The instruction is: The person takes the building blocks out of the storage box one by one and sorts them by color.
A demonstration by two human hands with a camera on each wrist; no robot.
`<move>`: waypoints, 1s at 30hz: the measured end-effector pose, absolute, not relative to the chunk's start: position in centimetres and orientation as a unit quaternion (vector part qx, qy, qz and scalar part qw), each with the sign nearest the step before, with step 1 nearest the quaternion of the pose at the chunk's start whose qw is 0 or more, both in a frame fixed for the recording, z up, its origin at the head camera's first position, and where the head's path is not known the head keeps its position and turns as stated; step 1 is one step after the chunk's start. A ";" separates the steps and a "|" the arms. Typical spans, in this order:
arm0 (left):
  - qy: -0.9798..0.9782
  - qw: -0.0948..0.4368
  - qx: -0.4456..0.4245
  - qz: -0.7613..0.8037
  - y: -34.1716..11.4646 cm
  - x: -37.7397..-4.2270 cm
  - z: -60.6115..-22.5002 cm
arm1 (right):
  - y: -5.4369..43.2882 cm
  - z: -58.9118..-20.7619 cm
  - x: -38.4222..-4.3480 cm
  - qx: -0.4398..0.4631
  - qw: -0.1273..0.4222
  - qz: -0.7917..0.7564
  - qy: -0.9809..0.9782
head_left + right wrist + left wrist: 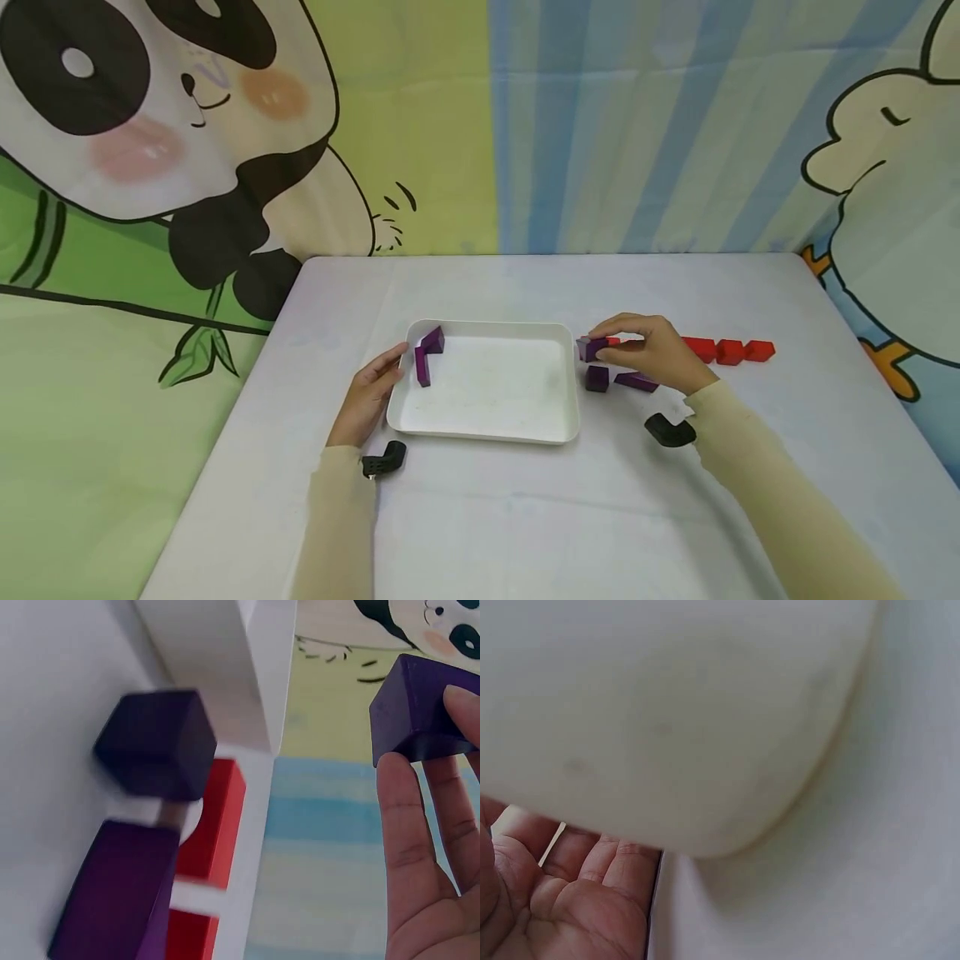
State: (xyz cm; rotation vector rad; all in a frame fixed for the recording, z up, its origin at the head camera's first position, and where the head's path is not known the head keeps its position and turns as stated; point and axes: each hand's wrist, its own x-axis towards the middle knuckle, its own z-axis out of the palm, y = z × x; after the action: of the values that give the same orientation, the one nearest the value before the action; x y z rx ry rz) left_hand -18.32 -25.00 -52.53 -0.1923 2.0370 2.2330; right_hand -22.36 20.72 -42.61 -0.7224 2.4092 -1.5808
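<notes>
A white tray (495, 425) lies on the table. My left hand (367, 396) rests against its left edge; in the left wrist view its fingers (630, 866) are extended and partly hidden by the tray wall. Inside the tray, at the upper left, stand two purple blocks, a slanted one (432, 340) and a narrow one (422, 367). Just past the tray's right edge, my right hand (648, 350) pinches a purple block (416, 712) between thumb and fingers, held above the table. Below that hand lie a purple cube (597, 379) and a longer purple block (636, 382).
A row of red blocks (699, 349) runs rightward behind the right hand, partly covered by it. A white cloth covers the table (510, 525). Behind stands a printed curtain (420, 125) with a panda. A black wrist device (670, 431) sits at the right wrist.
</notes>
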 end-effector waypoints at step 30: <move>0.661 0.056 -0.061 0.745 -25.0 -18.3 -52.2 | 31.7 -48.5 -18.2 -0.045 0.046 -0.392 0.918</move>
State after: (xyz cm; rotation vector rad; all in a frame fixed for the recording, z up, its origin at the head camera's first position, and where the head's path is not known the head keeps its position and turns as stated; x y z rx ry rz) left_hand -18.26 -24.97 -52.22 -0.1858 2.0064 2.2611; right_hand -18.18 31.69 -48.52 -0.1365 2.8020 -1.1961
